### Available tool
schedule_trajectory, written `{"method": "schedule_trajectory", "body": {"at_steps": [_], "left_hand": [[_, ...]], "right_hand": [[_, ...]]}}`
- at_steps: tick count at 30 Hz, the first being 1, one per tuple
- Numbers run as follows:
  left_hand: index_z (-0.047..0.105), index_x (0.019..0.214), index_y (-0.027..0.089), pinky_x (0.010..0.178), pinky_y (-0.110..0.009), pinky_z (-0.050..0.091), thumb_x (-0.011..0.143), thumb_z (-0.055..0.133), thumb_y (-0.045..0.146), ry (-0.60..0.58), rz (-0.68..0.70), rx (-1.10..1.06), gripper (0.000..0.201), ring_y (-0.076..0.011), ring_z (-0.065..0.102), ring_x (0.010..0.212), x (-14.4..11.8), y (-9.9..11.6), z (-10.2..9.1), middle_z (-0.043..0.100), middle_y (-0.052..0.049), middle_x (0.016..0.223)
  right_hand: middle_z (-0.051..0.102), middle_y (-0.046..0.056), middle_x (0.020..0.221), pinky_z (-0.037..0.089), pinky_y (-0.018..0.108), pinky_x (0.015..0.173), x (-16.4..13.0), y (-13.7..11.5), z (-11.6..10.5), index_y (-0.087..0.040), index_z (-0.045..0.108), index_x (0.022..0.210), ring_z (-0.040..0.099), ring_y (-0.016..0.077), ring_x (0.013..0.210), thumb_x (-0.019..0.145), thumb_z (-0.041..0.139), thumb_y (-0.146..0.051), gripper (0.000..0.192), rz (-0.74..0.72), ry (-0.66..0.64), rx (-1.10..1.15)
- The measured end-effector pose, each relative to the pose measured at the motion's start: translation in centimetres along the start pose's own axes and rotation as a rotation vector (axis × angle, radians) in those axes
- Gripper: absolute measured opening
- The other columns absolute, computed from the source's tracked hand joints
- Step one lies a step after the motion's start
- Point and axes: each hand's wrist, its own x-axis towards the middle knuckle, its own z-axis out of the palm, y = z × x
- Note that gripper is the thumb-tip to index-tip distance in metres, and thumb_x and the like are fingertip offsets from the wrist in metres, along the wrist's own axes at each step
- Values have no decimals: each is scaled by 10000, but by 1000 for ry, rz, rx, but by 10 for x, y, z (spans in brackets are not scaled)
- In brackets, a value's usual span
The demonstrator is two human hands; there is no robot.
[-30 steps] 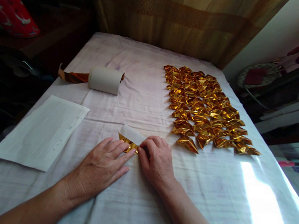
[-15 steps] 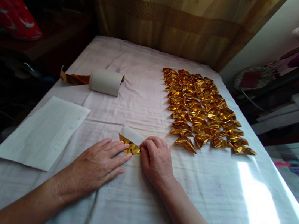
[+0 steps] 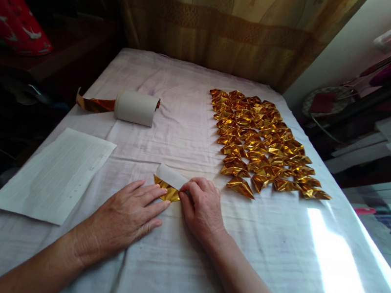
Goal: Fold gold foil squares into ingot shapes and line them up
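A small piece of gold foil paper (image 3: 169,185), white on its folded-over back, lies on the white cloth-covered table (image 3: 170,261) in front of me. My left hand (image 3: 125,217) lies flat with its fingertips pressing the piece's left edge. My right hand (image 3: 202,209) pinches the piece's right end with curled fingers. Part of the foil is hidden under my fingers.
Several rows of folded gold foil shapes (image 3: 262,145) cover the table's right side. A roll of foil (image 3: 135,107) with a gold tail lies at the far left. A white paper sheet (image 3: 55,174) lies at the near left. Curtain behind, clutter at both sides.
My right hand's fingers have slid slightly left along the foil piece; the left hand stays pressing. The view has shifted a little.
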Motion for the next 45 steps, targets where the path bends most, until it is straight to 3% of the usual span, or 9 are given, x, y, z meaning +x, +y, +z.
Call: {"method": "schedule_trajectory", "body": {"at_steps": [8, 15, 22, 28, 36, 40, 45], "left_hand": [[639, 1226, 239, 1103, -436, 337, 1014, 445, 370, 7, -1, 0, 316, -221, 570, 1223, -1, 0, 3, 648, -61, 1306], [636, 1240, 239, 1091, -434, 364, 1003, 469, 359, 12, -2, 3, 314, -220, 584, 1192, 0, -1, 3, 654, -57, 1296], [628, 1258, 248, 1099, -435, 370, 988, 503, 342, 17, -4, -9, 312, -220, 576, 1209, -1, -2, 5, 644, -57, 1309], [637, 1241, 231, 1075, -460, 421, 967, 529, 264, 37, -29, -30, 297, -236, 579, 1196, -1, 1, 6, 641, -74, 1287], [677, 1122, 202, 959, -336, 530, 971, 484, 186, 197, -87, -159, 246, -182, 622, 1095, 7, -10, 9, 678, -76, 1163], [647, 1161, 184, 1003, -392, 515, 977, 485, 213, 246, -165, -99, 247, -204, 606, 1152, 6, -24, 9, 673, -91, 1215], [658, 1195, 222, 1097, -510, 408, 996, 475, 264, 147, -163, -19, 273, -241, 568, 1233, 5, -34, 10, 687, -66, 1250]], "right_hand": [[674, 49, 958, 385, 329, 795, -2, 4, 4, -219, 679, 950, 574, 208, 913, 905, 557, -130, 158, -43, 48, -20], [668, 47, 1110, 372, 352, 839, -10, -3, -3, -271, 712, 1039, 550, 213, 1007, 884, 576, -120, 256, -245, 49, -97], [667, 57, 1104, 393, 348, 811, -12, -4, -5, -285, 704, 1123, 542, 216, 983, 888, 580, -140, 303, -177, 6, -163], [670, 69, 1033, 427, 353, 813, -15, -10, -10, -239, 709, 1075, 557, 218, 937, 936, 558, -224, 206, -220, 29, -160], [672, 67, 973, 475, 343, 777, -13, -10, -9, -209, 708, 1074, 564, 213, 861, 909, 626, -256, 190, -203, -49, -112], [673, 69, 972, 482, 350, 776, -12, -8, -8, -210, 711, 1040, 574, 216, 858, 897, 641, -261, 167, -190, -45, -85], [667, 75, 970, 483, 359, 773, -11, -7, -7, -202, 699, 1045, 577, 227, 866, 868, 677, -269, 191, -166, -43, -72]]}}
